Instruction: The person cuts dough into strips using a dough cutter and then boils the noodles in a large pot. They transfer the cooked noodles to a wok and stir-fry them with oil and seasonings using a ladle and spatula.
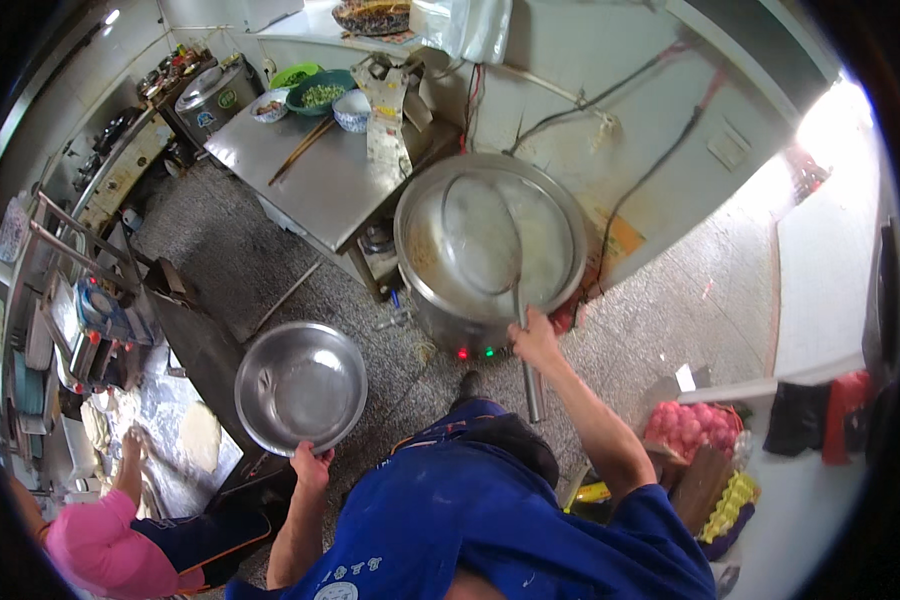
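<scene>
My left hand [313, 463] grips the near rim of a wide stainless-steel bowl [304, 390], whose bare shiny bottom shows. The bowl is held out over the floor, left of a large steel stockpot [439, 319]. My right hand [538, 341] is closed around the handle of a large round long-handled strainer [482, 234]. Its head lies across the pot's mouth, within the rim. Pale, cloudy liquid and steam fill the view inside the pot, so whether the strainer touches the liquid cannot be told. Red and green lights glow low on the pot's front.
A steel table [322, 180] behind the pot carries chopsticks [302, 152] and bowls, one with chopped greens [322, 95]. Cables [649, 169] hang down the wall. At left a co-worker in a pink top [109, 544] handles dough on a floured worktop [169, 412]. Net-bagged produce [694, 430] sits right.
</scene>
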Demonstrator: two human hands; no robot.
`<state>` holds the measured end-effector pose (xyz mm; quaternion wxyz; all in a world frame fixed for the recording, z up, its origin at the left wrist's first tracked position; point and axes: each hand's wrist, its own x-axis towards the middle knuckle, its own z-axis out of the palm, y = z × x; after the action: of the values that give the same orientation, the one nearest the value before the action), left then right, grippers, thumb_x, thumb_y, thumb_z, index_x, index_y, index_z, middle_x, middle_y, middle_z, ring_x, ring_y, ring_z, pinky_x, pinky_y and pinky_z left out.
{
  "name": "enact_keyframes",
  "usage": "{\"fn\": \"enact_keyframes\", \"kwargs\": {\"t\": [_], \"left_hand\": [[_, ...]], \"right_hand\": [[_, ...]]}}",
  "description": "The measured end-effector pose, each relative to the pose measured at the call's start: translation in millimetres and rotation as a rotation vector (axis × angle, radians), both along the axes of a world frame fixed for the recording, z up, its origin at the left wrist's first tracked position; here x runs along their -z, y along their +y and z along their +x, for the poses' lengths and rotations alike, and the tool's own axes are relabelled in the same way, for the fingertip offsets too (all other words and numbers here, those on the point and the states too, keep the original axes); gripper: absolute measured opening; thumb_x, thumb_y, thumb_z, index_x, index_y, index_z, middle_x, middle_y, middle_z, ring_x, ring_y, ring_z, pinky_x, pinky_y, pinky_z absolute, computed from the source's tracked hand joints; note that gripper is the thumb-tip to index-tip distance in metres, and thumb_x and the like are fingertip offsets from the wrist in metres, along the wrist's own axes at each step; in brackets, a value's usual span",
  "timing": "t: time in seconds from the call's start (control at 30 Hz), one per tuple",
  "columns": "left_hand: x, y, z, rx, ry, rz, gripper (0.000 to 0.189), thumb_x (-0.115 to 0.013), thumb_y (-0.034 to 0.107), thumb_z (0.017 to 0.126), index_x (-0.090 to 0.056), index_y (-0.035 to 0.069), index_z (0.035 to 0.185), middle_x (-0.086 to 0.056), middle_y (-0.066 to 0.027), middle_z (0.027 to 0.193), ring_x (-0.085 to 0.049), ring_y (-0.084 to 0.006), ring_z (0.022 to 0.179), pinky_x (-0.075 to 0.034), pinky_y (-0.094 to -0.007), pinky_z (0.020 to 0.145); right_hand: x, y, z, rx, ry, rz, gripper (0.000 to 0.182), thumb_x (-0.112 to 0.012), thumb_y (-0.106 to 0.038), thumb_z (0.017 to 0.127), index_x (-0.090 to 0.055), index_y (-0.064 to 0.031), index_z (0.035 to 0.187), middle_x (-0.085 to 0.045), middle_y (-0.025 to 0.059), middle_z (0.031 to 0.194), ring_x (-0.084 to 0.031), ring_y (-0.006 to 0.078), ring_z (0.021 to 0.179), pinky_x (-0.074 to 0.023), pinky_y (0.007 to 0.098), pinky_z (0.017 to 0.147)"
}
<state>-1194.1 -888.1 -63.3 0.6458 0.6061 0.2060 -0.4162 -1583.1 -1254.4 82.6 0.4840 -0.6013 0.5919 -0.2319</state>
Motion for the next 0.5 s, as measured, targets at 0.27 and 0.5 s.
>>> {"fn": "enact_keyframes", "kwargs": {"t": [0.27, 0.5], "left_hand": [[-53.0, -111.0, -13.1, -0.012, -0.042, 0.038, 0.033, -0.051, 0.015, 0.081, -0.05, 0.007, 0.114, -0.059, -0.01, 0.101, -0.062, -0.0266, 0.085, -0.055, -0.0402, 0.059], [-87.5, -283.9, 62.5, 0.263, -0.208, -0.079, 0.044, -0.054, 0.016, 0.08, -0.047, 0.0, 0.121, -0.058, -0.0143, 0.106, -0.063, -0.0289, 0.088, -0.058, -0.0442, 0.06]], "right_hand": [[82.3, -129.3, 5.6, -0.179, 0.208, 0.184, 0.027, -0.057, -0.009, 0.084, -0.048, 0.0045, 0.106, -0.061, 0.0152, 0.075, -0.06, 0.0211, 0.054, -0.0482, 0.0344, 0.043], [53.4, -144.6, -35.1, 0.136, 0.412, -0.465, 0.027, -0.057, -0.006, 0.08, -0.052, 0.006, 0.103, -0.062, 0.0308, 0.089, -0.06, 0.0477, 0.088, -0.0483, 0.05, 0.077]]}}
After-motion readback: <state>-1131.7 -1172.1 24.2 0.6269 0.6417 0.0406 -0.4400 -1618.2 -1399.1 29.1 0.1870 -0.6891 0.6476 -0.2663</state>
